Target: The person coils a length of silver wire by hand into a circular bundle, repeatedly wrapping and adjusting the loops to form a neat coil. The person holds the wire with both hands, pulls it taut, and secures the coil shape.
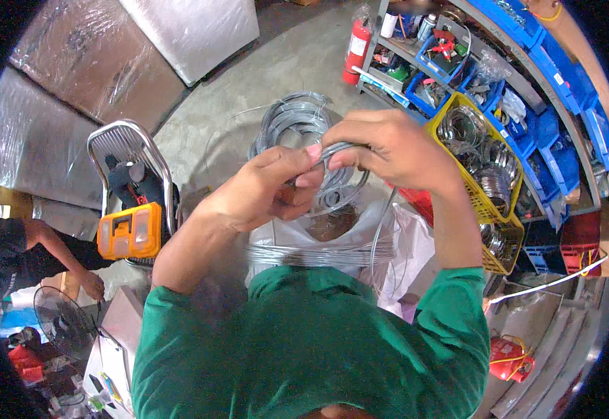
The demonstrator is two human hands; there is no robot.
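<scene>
My left hand (273, 183) and my right hand (388, 148) meet in front of me, both closed on a short stretch of grey metal wire (338, 147), several strands thick. The left thumb presses near one end of that stretch, and the right fingers curl over it. From beside my right hand a wire tail (375, 234) hangs down in a curve. Beyond and below the hands lies a large loose coil of grey wire (283, 115), partly covered by them. Across my lap runs a bundle of straight-lying wire strands (318, 255) over white plastic sheeting (412, 244).
At right stand yellow crates (450, 143) with wire coils and a shelf with blue bins (563, 164). A fire extinguisher (357, 50) stands beyond. Left are a metal chair (167, 164) with an orange case (131, 232), wrapped boxes (95, 59), a fan (61, 314) and another person (21, 258).
</scene>
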